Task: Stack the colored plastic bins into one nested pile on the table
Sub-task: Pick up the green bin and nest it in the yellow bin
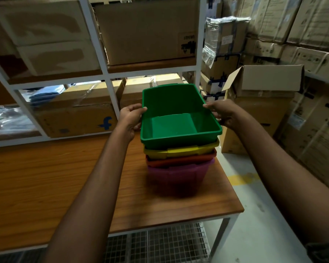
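Green bin (179, 114) is top of the pile, sitting inside the yellow bin (180, 150). Below that are the orange bin (179, 160) and the purple bin (177, 177) at the bottom. The pile stands on the table (46, 177) right against its right edge, toward the far right corner.

Left hand (130, 118) grips the green bin's left rim, thumb hooked over the top and fingers curled against the outer wall. Right hand (222, 112) does the same on the right rim, thumb on top and fingers wrapped down the outside. Neither hand is spread.

The bins are smooth moulded plastic, rectangular, with tapered walls and rolled lips. The green one has a flat floor. The purple one looks slightly translucent.

The table top is wood-grain laminate on a white metal frame, with a wire grid (160, 243) underneath.

A white metal rack (104, 73) along the table's far edge holds cardboard boxes (146, 31). An open-flapped box (264, 80) sits off the right edge, with more cartons stacked behind it.
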`<state>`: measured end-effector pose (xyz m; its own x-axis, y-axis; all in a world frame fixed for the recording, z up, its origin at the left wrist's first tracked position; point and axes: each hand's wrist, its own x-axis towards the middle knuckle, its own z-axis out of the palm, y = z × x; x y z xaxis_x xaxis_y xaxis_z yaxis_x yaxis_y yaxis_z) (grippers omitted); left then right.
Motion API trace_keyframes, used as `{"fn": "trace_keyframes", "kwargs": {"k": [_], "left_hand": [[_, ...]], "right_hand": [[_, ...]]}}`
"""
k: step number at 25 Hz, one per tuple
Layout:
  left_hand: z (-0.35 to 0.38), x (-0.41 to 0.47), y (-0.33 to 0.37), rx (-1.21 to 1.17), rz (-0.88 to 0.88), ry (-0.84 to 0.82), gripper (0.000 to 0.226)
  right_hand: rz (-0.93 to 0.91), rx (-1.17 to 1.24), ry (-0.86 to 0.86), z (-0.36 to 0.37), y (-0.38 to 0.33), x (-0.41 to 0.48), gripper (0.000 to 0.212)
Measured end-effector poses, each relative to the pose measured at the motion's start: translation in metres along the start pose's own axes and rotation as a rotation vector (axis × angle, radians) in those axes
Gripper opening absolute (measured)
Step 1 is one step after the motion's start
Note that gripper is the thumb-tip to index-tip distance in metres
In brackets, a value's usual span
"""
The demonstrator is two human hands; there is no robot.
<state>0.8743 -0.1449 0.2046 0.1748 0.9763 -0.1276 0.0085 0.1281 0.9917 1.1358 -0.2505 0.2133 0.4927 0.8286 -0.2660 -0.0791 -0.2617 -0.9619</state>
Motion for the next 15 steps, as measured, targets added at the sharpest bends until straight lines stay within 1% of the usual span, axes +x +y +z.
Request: {"fn": "trace_keyframes", "kwargs": {"k": [3,5,8,12,13,15], "left_hand": [[0.0,-0.022,-0.008,0.004,0.114,0.008,0.041],[-0.001,-0.037,-0.015,0.026,0.185,0.013,0.041],[-0.005,-0.059,-0.027,0.042,0.282,0.037,0.039],[-0.014,-0.094,-0.047,0.072,0.413,0.087,0.033],[-0.016,-0.105,-0.052,0.082,0.435,0.105,0.031],[-0.021,-0.131,-0.061,0.082,0.448,0.151,0.028]], "right_hand": [[-0.082,-0.052,0.049,0.0,0.009,-0.022,0.034],[-0.17,-0.06,0.119,0.0,0.018,-0.037,0.036],[-0.31,-0.08,0.211,0.004,0.034,-0.061,0.033],[-0.517,-0.114,0.403,0.015,0.061,-0.1,0.026],[-0.561,-0.111,0.427,0.018,0.067,-0.11,0.026],[-0.592,-0.091,0.393,0.021,0.081,-0.132,0.026]]}}
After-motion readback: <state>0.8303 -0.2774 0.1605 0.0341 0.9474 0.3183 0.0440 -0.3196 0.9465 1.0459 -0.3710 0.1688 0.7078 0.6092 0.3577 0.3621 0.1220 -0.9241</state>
